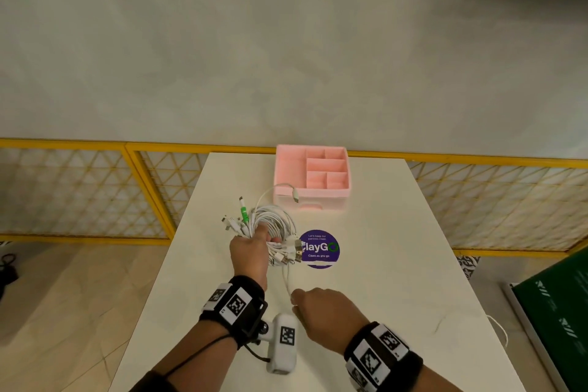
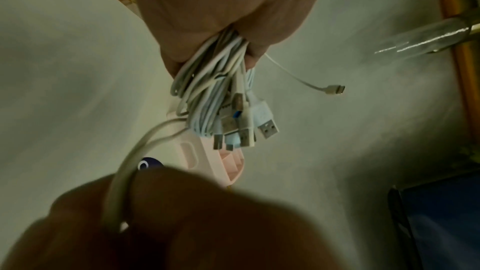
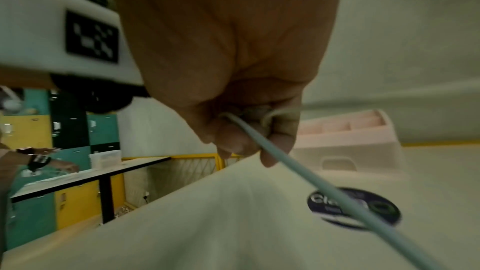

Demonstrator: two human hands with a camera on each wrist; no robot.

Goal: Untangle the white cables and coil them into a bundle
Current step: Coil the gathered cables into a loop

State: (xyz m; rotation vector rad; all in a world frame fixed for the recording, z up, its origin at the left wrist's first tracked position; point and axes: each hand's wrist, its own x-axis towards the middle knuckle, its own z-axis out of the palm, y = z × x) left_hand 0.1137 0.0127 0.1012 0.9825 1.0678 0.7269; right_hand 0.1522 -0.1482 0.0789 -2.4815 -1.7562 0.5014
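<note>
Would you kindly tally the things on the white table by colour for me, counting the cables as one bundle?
White: 1, the cable bundle, gripped by the left hand.
Pink: 1, the organiser box.
Purple: 1, the round sticker.
Total: 3.

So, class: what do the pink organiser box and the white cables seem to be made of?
Pink organiser box: probably moulded plastic with a matte finish, going by its uniform colour, thin dividers and rounded corners.
White cables: likely a smooth rubbery plastic jacket, since they bend into tight loops in the left hand. The plug tips look like shiny metal.
</note>
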